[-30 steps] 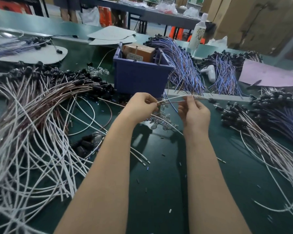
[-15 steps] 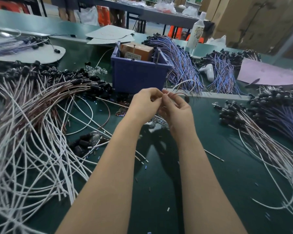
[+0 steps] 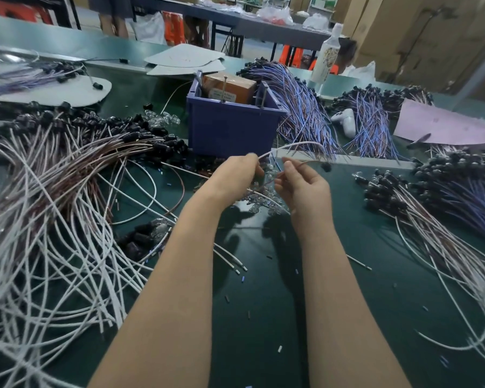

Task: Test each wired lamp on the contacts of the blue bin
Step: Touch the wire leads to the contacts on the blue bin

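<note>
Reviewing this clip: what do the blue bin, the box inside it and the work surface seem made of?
Blue bin: likely moulded plastic, matte, uniform colour with thick rims. Box: probably cardboard, brown with a pale label. Work surface: dark green sheet, slightly glossy, showing soft reflections; rubber or vinyl, cannot tell which.

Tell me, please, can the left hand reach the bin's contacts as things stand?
Probably yes: the bin stands just beyond the left hand, nothing between, though that hand pinches a wire.

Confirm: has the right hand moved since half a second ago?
Yes. The right hand has shifted right, apart from the left hand; its fingertips were below the blue plastic bin's front wall, now just past its right corner.
</note>
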`<state>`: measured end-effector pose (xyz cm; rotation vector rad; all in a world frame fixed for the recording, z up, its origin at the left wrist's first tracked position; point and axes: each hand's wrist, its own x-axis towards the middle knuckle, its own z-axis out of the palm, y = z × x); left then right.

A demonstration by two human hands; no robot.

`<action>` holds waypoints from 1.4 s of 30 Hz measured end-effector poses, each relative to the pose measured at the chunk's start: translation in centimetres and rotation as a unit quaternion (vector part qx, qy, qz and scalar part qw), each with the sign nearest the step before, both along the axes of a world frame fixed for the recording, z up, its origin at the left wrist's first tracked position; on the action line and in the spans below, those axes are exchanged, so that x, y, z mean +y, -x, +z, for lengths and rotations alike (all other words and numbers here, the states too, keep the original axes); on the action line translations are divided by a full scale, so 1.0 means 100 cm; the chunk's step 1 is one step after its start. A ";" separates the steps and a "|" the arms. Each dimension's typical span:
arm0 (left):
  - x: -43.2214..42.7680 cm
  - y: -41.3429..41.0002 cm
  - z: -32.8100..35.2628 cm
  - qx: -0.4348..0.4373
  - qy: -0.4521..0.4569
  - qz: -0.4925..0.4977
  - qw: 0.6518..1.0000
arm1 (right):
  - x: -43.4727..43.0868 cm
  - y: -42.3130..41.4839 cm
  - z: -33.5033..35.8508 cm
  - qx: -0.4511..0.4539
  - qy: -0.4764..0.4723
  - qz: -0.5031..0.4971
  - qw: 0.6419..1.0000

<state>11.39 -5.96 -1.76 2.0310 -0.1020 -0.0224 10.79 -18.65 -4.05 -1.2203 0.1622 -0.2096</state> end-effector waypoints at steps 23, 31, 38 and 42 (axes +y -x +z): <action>0.004 -0.008 -0.015 -0.055 0.051 0.067 0.995 | 0.000 -0.002 -0.002 -0.019 -0.046 -0.034 0.998; -0.002 -0.007 -0.013 -0.089 0.087 0.049 0.991 | 0.014 0.005 -0.003 -0.006 0.098 0.176 0.979; -0.002 -0.004 -0.011 -0.081 0.137 0.013 0.987 | 0.016 0.006 -0.001 -0.036 0.128 0.107 0.985; 0.000 -0.003 -0.015 -0.027 0.111 -0.016 0.993 | 0.000 0.000 0.002 -0.049 -0.034 -0.039 0.997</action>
